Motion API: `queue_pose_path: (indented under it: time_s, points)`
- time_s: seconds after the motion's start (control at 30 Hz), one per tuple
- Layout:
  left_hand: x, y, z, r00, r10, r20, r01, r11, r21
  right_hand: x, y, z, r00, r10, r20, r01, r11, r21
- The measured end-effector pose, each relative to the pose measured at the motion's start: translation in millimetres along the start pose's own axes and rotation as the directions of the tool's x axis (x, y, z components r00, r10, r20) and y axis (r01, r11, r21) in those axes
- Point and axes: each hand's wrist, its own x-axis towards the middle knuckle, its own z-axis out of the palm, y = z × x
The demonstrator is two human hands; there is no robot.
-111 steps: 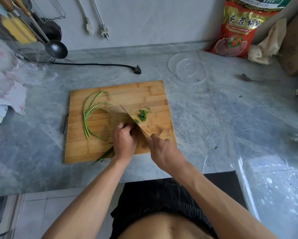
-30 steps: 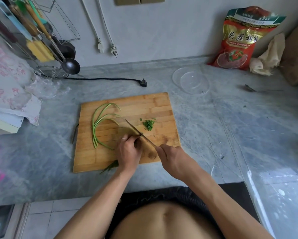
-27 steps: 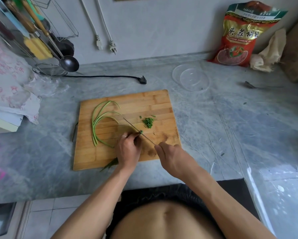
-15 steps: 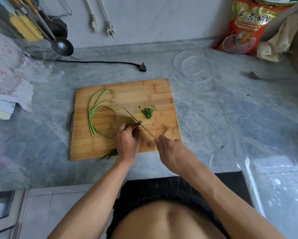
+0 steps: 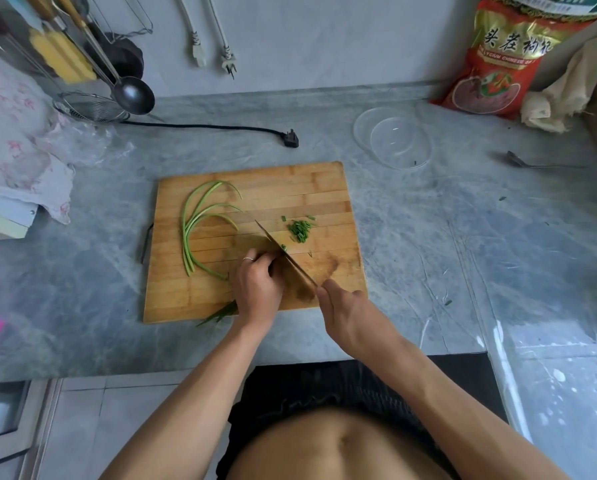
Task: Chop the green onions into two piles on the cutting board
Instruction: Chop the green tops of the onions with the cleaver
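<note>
Nearest the camera, some green onion ends poke off the near edge of the cutting board, trailing out from under the left hand. That hand sits knuckles-up with its fingers curled down and bunched close together, pinning a bunch of onion to the wood right beside the blade. I'd guess the tucked fingertips are there to keep them clear of the edge while feeding the stalks forward. The right hand is wrapped round the handle of the knife, fingers folded tight on it, though the handle itself is mostly hidden so I can't tell the exact hold. The blade runs diagonally, away and to the left, with a few green bits stuck near its edge. Just past it on the far right is one small pile of chopped pieces, so I reckon pile one is only just started and pile two hasn't begun. Over on the left half of the board a loose bundle of whole stalks lies curved, parked out of the way, probably waiting its turn. Further back on the grey counter there's a clear bowl to the right, a black plug, and a red bag against the far wall.
</note>
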Motion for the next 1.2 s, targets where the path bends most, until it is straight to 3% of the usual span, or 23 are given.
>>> queue_pose_path:
  time_s: [0.5, 0.83, 1.2]
  points:
    - [0.6, 0.9, -2.5, 1.0, -0.015, 0.013, 0.015, 0.999, 0.031, 6.5, -9.2, 0.0, 1.0, -0.01, 0.028, 0.01, 1.0, -0.029]
    - [0.8, 3.8, -5.0, 1.0, -0.001, 0.031, 0.0, 0.999, 0.032, 28.5, -13.7, -0.8, 0.997, 0.078, 0.019, -0.079, 0.994, 0.076]
    - [-3.3, 4.0, -7.1, 0.999, 0.036, 0.017, -0.037, 0.998, 0.057, 29.0, -3.6, -13.0, 0.998, 0.046, -0.051, -0.038, 0.989, 0.143]
